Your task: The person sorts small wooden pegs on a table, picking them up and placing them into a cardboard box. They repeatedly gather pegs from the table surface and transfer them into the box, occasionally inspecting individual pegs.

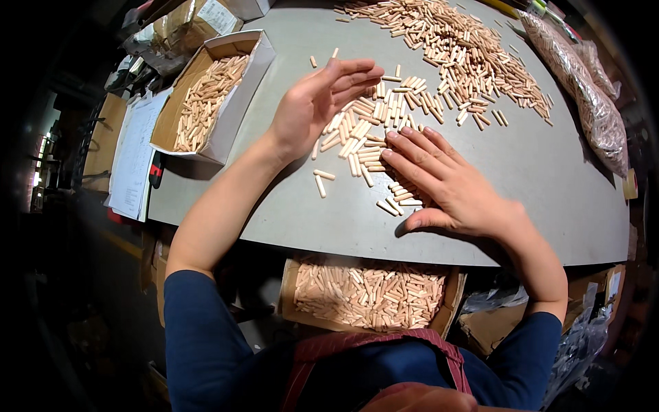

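Observation:
A loose spread of short wooden dowels (357, 130) lies between my two hands on the grey table (302, 213). My left hand (319, 96) stands on edge at the upper left of this spread, fingers stretched out and holding nothing. Palm down, my right hand (446, 178) rests flat over some dowels at the spread's right side, its thumb out to the side. Whatever is under that palm is hidden. Two dowels (321, 180) lie apart, below my left hand. A larger heap of dowels (467, 55) covers the far part of the table.
At the left stands an open white cardboard box (240, 89) of dowels, beside written sheets (134, 154). Below the table's front edge, another carton (288, 288) is full of dowels. A clear plastic bag of dowels (580, 89) lies along the right edge.

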`<state>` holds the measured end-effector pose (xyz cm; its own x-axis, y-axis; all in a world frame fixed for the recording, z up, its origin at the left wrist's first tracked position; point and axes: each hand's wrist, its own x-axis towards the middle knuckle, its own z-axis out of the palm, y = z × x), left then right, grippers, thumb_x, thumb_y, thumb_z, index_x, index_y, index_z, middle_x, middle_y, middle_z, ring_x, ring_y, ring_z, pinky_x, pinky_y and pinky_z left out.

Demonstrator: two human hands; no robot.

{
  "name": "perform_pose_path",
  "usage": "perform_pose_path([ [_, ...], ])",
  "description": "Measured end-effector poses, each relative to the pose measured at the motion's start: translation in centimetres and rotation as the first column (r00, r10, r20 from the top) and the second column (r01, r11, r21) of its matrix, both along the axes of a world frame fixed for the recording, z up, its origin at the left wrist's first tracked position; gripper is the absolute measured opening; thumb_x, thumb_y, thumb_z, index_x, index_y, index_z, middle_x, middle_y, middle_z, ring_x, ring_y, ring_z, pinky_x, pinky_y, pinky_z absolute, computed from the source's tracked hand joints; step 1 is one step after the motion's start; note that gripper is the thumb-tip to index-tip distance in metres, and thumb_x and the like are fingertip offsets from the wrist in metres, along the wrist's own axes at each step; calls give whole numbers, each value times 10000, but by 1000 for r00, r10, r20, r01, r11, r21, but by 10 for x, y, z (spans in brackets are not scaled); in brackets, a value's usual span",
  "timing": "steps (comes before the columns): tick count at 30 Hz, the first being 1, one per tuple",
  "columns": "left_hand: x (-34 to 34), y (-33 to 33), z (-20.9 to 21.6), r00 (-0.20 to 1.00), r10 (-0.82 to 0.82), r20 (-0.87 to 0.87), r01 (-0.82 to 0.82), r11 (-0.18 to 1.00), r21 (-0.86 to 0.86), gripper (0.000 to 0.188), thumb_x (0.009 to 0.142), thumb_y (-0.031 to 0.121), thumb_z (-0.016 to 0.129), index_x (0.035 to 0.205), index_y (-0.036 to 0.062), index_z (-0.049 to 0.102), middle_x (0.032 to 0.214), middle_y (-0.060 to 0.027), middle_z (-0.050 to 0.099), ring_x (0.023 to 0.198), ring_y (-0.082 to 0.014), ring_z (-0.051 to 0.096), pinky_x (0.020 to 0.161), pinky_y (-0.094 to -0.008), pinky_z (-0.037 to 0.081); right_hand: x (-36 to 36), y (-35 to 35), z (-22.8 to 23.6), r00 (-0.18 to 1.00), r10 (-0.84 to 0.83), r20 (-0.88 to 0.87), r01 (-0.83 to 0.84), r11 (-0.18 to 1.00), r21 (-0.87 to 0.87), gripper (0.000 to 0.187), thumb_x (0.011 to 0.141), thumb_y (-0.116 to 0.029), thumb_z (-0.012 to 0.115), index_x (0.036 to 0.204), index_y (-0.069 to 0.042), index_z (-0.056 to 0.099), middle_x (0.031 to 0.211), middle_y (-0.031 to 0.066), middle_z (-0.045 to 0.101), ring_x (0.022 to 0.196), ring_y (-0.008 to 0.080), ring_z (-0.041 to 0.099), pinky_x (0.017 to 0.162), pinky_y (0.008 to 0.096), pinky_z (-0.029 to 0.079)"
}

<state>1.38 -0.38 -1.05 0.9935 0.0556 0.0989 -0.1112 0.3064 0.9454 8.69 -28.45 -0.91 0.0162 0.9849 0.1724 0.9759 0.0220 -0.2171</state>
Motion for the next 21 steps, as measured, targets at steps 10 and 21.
perform_pose_path([
  [10, -5, 7, -1, 977, 212, 18, -203, 899, 388, 320, 1080, 171, 522, 1263, -24, 698, 1241, -118, 725, 1170, -173, 675, 1068, -313, 498, 68, -23, 2, 793, -392, -466, 533, 817, 219, 296, 958, 27, 581, 1229, -16, 690, 1246, 143, 711, 1093, 297, 698, 937, 382, 548],
  [21, -7, -3, -11, 978, 159, 133, -208, 726, 655, 231, 1026, 125, 601, 1192, 14, 717, 950, -67, 693, 792, -116, 611, 718, -283, 502, 66, -15, -7, 886, -269, -377, 391, 870, 299, 269, 926, 45, 613, 1172, -26, 697, 1117, 131, 686, 984, 301, 696, 834, 361, 572],
])
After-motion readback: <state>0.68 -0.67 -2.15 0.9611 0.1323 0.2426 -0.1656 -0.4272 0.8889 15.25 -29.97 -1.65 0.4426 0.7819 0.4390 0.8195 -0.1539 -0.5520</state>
